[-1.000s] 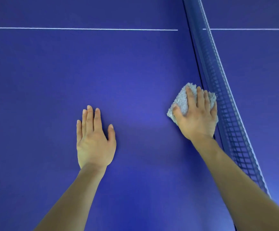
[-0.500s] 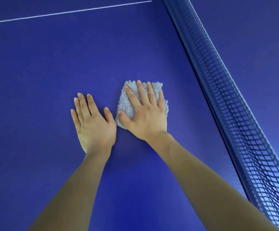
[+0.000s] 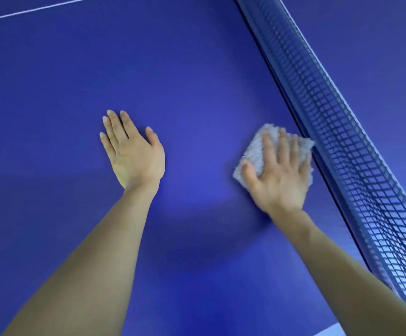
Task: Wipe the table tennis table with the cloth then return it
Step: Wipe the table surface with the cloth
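A folded grey fluffy cloth (image 3: 255,151) lies flat on the blue table tennis table (image 3: 185,69), close to the net. My right hand (image 3: 279,175) presses down on the cloth with straight, spread fingers and covers most of it. My left hand (image 3: 134,151) rests flat on the bare table surface to the left, fingers straight, holding nothing.
The net (image 3: 338,132) runs diagonally from the top middle to the lower right, right beside the cloth. A white line (image 3: 27,9) crosses the table at the top left. More blue table surface (image 3: 379,44) lies beyond the net.
My right hand has slid the cloth to the right, away from my left hand and back up against the net. The left hand stays flat on the table.
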